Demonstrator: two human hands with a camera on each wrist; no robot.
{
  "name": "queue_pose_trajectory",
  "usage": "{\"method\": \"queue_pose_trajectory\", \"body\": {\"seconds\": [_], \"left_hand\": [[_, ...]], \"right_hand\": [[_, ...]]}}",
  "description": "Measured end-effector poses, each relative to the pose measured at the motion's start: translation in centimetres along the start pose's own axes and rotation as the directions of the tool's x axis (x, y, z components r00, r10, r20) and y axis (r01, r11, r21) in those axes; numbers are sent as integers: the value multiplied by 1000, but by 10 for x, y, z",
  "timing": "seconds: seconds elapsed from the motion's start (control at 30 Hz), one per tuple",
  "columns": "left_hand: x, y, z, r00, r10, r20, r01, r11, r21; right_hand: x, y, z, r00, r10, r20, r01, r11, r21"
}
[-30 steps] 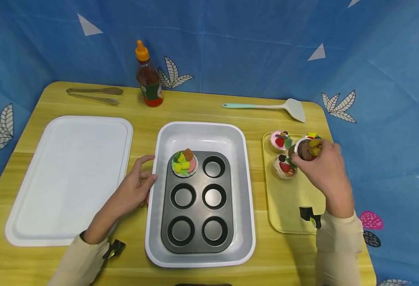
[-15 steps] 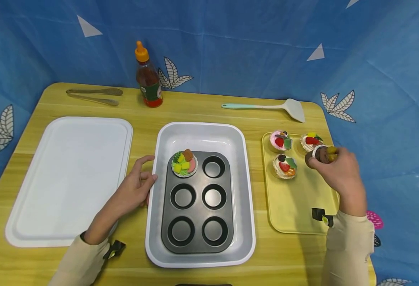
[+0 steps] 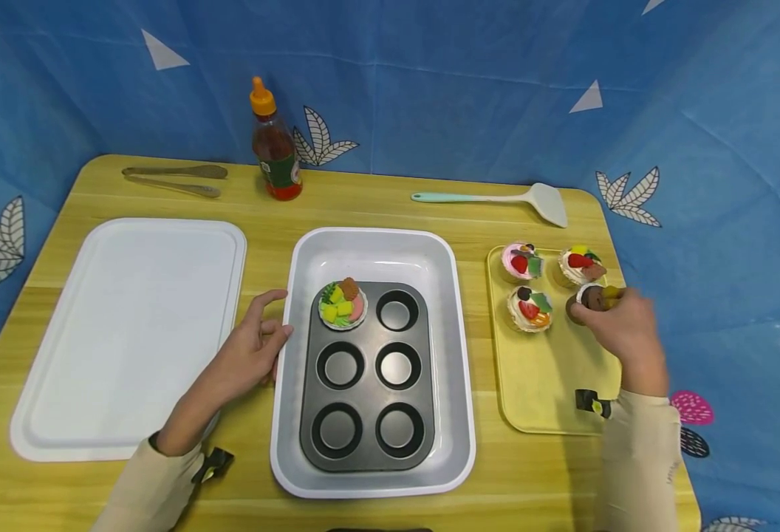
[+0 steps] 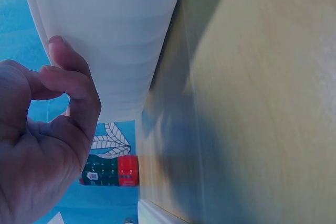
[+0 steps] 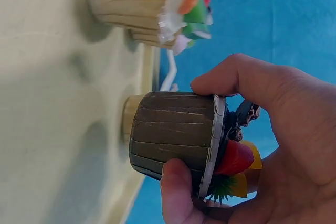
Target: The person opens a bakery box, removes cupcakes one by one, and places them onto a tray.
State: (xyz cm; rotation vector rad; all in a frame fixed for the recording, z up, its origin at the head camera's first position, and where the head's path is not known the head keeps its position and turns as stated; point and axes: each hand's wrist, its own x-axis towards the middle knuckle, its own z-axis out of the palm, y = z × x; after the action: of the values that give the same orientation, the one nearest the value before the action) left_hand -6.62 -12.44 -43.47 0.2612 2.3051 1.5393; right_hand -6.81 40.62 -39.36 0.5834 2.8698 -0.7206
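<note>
My right hand [image 3: 629,329] holds a dark brown cupcake [image 5: 173,132], thumb and fingers on its wrapper and rim. Berry-like and yellow toppings show at its top in the right wrist view. It is just above the yellow tray [image 3: 536,399]; contact with the tray is unclear. Three pale cupcakes stand there: a pink-topped one [image 3: 521,263], one with strawberry and yellow pieces [image 3: 579,267], and a cream-topped one [image 3: 529,309]. My left hand [image 3: 250,351], loosely bent, touches the rim of a white basin [image 3: 464,414]. Inside lies a muffin tin [image 3: 368,395] with one vegetable-topped cupcake [image 3: 343,304] in its far-left cup.
A white tray [image 3: 131,332] lies at the left, with tongs [image 3: 173,179] behind it. A red sauce bottle [image 3: 277,159] stands upright at the back. Behind the yellow tray lies a spatula [image 3: 490,198]. Blue cloth [image 3: 443,89] hangs behind the wooden table [image 3: 363,203].
My right hand has carried the brown cupcake from over the other cupcakes rightward, then slightly back left, to a spot in front of the far-right one. The left hand keeps its place.
</note>
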Motion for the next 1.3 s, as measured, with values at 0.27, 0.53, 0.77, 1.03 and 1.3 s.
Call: {"method": "queue_pose_trajectory", "body": {"seconds": [0.27,0.53,0.77,1.03,1.3], "left_hand": [[0,-1,-1,1000,13,-6,-13,1000,11],[0,-1,-1,1000,20,-9,-20,1000,9],[0,-2,-1,1000,20,-9,-20,1000,13],[0,-2,0,1000,17,-15,-17,1000,-1],[0,-3,1,1000,18,-17,-18,1000,-3]], "right_hand": [[9,6,10,1000,17,-6,-18,1000,-18],[10,9,14,993,101,61,-100,995,-25],[10,10,17,986,138,88,-137,990,-22],[11,10,20,982,156,107,-156,988,-2],[10,12,20,977,171,128,-169,985,-28]]}}
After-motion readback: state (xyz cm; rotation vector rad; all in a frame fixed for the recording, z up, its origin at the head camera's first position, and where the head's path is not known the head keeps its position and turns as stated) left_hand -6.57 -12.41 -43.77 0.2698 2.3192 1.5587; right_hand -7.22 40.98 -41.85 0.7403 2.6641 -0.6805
